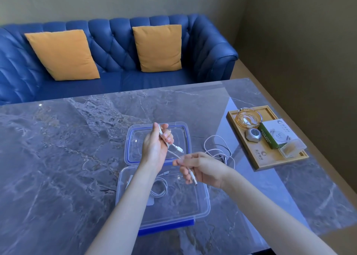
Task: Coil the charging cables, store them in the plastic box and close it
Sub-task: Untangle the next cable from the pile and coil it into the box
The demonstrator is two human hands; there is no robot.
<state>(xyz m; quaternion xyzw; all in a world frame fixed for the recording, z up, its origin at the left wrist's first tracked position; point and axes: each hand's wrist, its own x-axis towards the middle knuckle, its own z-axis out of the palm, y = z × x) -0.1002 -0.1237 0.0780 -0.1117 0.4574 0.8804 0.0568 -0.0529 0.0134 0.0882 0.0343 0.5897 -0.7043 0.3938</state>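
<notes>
Left hand (154, 148) grips white cable (174, 154) near plug; right hand (201, 170) pinches other end — above open box (201, 212). Wind even loops, avoid kinks — second cable (218, 148) waits beside lid (185, 127).

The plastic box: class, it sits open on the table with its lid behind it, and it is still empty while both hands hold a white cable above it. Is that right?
Not quite. The head view shows the plastic box is not empty: a coiled white cable already lies inside. The rest holds: lid behind it, left hand and right hand holding a cable.
</notes>
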